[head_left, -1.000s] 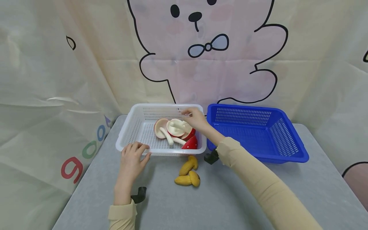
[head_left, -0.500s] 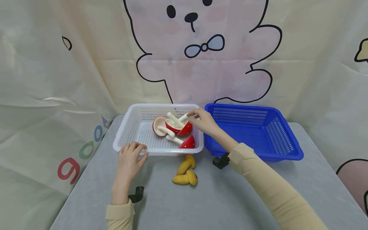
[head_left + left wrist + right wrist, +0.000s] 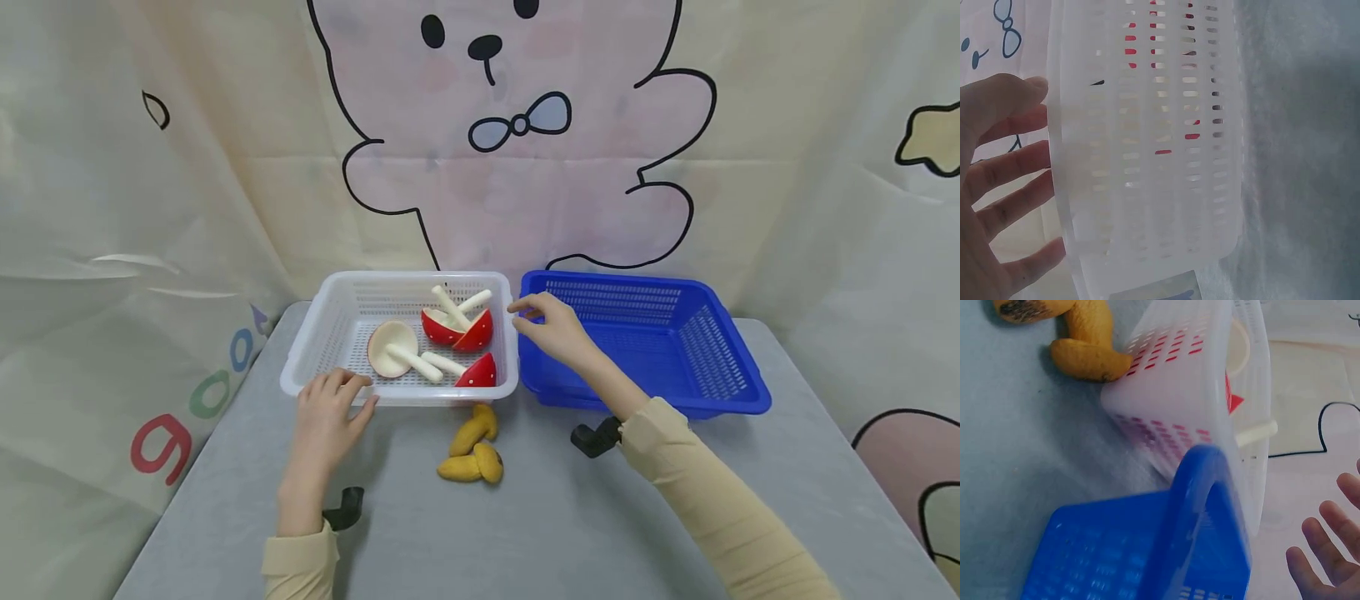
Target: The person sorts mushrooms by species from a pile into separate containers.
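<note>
My left hand [image 3: 324,425] rests its fingertips at the front left rim of a white perforated basket [image 3: 412,401]. In the left wrist view its fingers [image 3: 1016,159] meet the rim, loosely extended. Inside lie several toy mushrooms with white stems and white-dotted red caps. One mushroom [image 3: 392,348] lies with its pale underside up; two [image 3: 474,332] lean together at the back right, and another [image 3: 482,371] lies at the front right. My right hand [image 3: 561,329] hovers over the adjoining rims of the white basket and a blue basket [image 3: 723,367], fingers relaxed, holding nothing.
Two yellow-brown toy mushrooms, one [image 3: 472,429] behind the other [image 3: 471,465], lie on the grey table [image 3: 480,542] before the white basket. The blue basket stands right beside the white one. A cartoon-printed curtain [image 3: 600,217] hangs behind both.
My right hand has drawn back rightward from above the mushrooms to the white basket's right rim. The mushrooms have settled apart, the leftmost shifting left and forward. My left hand stays at the rim.
</note>
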Action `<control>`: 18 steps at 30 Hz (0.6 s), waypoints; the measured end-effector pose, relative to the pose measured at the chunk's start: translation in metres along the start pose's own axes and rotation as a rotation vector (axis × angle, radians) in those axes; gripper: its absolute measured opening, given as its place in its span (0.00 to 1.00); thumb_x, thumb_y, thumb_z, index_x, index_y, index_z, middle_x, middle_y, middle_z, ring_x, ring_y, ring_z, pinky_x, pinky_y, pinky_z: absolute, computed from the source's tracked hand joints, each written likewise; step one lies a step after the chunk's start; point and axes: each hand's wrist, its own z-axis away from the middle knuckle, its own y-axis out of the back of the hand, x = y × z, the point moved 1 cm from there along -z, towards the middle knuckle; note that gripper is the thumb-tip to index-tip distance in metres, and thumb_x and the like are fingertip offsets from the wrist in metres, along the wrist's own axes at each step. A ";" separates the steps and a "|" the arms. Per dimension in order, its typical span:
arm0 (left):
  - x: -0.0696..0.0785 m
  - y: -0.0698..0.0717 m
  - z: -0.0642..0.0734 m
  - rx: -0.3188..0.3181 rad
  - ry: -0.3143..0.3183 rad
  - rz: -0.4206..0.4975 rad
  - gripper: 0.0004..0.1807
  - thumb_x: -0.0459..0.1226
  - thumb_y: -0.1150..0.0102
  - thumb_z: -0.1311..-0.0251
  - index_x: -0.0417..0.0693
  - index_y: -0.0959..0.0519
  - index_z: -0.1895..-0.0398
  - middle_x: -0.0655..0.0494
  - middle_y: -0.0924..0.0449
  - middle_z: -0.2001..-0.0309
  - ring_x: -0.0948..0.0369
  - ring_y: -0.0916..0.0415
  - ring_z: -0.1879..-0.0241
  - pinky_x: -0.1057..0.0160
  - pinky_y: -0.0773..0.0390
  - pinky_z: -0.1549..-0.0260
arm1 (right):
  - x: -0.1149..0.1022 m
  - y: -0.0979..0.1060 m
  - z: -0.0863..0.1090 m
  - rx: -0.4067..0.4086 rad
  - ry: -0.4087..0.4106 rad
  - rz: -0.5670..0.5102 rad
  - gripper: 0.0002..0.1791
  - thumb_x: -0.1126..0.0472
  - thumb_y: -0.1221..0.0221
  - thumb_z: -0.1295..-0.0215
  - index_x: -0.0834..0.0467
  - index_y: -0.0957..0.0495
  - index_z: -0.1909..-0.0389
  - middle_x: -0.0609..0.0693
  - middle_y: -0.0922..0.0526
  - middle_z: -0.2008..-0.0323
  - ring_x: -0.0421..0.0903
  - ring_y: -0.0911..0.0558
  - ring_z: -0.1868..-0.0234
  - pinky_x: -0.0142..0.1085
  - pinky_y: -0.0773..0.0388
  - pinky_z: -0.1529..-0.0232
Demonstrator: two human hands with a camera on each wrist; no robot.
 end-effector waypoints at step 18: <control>0.008 -0.006 0.001 -0.004 -0.160 -0.041 0.10 0.35 0.31 0.49 0.46 0.18 0.63 0.49 0.21 0.62 0.48 0.26 0.58 0.44 0.28 0.55 | 0.055 0.034 0.066 0.103 0.020 0.037 0.15 0.57 0.45 0.30 0.56 0.24 0.45 0.56 0.24 0.45 0.54 0.26 0.42 0.56 0.32 0.38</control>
